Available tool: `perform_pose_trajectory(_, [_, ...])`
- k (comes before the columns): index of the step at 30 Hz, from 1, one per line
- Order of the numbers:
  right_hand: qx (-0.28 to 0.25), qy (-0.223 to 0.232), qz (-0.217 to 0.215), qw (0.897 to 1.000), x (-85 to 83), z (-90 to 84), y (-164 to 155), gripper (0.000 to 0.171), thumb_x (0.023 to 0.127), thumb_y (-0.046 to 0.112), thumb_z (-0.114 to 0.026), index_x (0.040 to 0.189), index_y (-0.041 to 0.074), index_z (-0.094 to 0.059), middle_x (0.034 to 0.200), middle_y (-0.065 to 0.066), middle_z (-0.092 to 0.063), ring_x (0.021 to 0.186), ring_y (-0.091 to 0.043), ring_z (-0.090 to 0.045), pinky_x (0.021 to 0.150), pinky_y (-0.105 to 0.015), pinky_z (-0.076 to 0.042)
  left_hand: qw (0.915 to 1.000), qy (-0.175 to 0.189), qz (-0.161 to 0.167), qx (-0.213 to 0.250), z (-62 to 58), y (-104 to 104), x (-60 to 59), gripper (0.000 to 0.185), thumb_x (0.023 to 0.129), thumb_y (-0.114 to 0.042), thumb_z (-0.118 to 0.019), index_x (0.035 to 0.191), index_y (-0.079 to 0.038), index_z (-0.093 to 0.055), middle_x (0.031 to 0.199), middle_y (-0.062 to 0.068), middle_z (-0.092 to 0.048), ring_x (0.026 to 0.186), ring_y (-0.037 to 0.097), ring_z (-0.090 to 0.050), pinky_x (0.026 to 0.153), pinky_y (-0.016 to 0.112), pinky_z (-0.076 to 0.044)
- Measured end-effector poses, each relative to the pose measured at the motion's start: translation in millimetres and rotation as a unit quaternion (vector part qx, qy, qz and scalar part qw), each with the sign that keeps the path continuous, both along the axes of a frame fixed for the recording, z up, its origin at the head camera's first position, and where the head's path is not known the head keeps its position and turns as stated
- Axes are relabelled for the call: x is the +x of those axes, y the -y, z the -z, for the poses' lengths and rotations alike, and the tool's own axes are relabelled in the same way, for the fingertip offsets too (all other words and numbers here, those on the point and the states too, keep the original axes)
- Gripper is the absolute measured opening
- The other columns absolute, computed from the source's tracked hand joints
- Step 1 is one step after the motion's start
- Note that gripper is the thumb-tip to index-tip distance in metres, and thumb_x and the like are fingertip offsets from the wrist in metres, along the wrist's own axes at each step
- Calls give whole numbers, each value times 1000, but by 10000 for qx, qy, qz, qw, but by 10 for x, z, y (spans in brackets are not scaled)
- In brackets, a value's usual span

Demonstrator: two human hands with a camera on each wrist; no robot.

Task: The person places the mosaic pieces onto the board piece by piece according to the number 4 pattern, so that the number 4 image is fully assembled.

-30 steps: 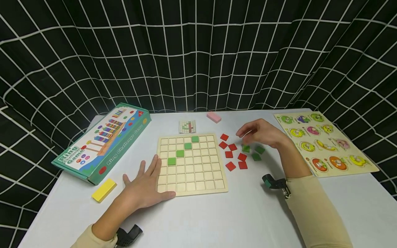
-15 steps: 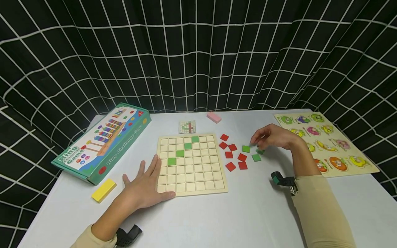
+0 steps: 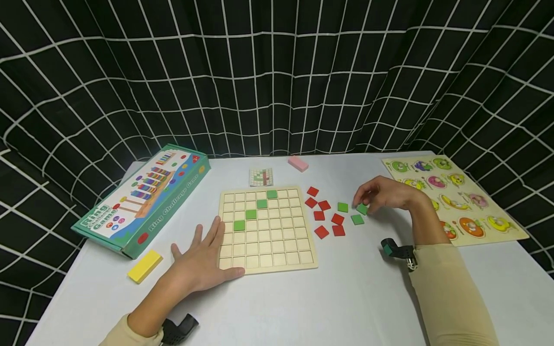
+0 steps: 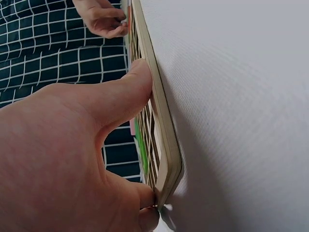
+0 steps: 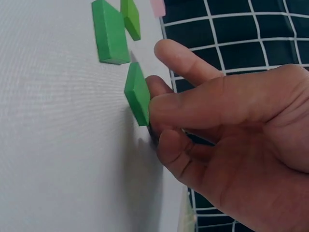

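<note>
Left hand (image 3: 201,263), fingers spread wide, touches wooden board (image 3: 280,246) at near left corner; right of board, right hand (image 3: 387,193) pinches green tile (image 3: 362,209) between fingers; red tiles (image 3: 319,216) lie just right of board

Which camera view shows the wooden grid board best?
The head view: the grid board shows from above, nearly whole, with the left hand at its near-left corner. The left wrist view shows it nearly edge-on, partly hidden; the right wrist view, none.

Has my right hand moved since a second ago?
Yes. In the head view, the right hand has shifted rightward, farther from the wooden grid board.
</note>
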State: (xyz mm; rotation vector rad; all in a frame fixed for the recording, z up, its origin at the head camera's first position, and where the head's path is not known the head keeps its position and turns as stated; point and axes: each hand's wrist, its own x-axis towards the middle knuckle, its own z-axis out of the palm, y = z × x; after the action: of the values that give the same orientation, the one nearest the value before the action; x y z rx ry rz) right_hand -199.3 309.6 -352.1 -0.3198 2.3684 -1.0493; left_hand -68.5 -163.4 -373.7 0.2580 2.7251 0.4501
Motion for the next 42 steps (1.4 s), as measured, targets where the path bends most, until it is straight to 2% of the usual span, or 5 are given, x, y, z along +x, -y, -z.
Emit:
perform_pose_trajectory(10, [124, -253, -239, 9993, -43, 49, -19, 30, 79, -6, -79, 109, -1, -76, 105, -13, -74, 94, -27, -58, 79, -28, -55, 10000, 17, -6, 14, 11, 12, 5, 126, 81, -76, -70, 168, -6, -11, 177, 13, -3, 158, 54, -3, 99, 95, -1])
perform_pose_trajectory(19, [509, -486, -18, 9975, -61, 45, 32, 32, 81, 2, -84, 112, 1, -75, 104, -13, -70, 96, -26, -57, 78, -26, -53, 10000, 30, -40, 70, 10, 10, 4, 126, 81, -75, -71, 168, -6, -10, 177, 12, -2, 158, 55, -2, 99, 95, 0])
perform_pose_trajectory(30, [702, -605, -117, 9956, -58, 30, 58, 30, 80, -1, -82, 108, 0, -75, 98, -10, -69, 93, -26, -57, 75, -25, -53, 10000, 11, -16, 12, 21, 12, 0, 127, 81, -76, -71, 168, -6, -10, 177, 12, -3, 158, 54, -3, 99, 95, -1])
perform_pose_trajectory(36, [738, -676, 47, 9950, -49, 37, 71, 28, 81, 2, -82, 108, 2, -76, 99, -11, -70, 94, -26, -57, 76, -27, -52, 10000, 37, -20, -10, 14, 12, -1, 126, 81, -76, -70, 168, -7, -10, 177, 11, -2, 158, 54, -2, 100, 95, -1])
perform_pose_trajectory(42, [520, -732, 283, 9956, -25, 35, 58, 28, 82, 2, -80, 110, 4, -78, 105, -13, -73, 95, -27, -59, 77, -30, -52, 10000, 48, -17, -15, 5, 4, -4, 127, 81, -76, -70, 168, -7, -10, 177, 11, -2, 158, 54, -2, 100, 95, -1])
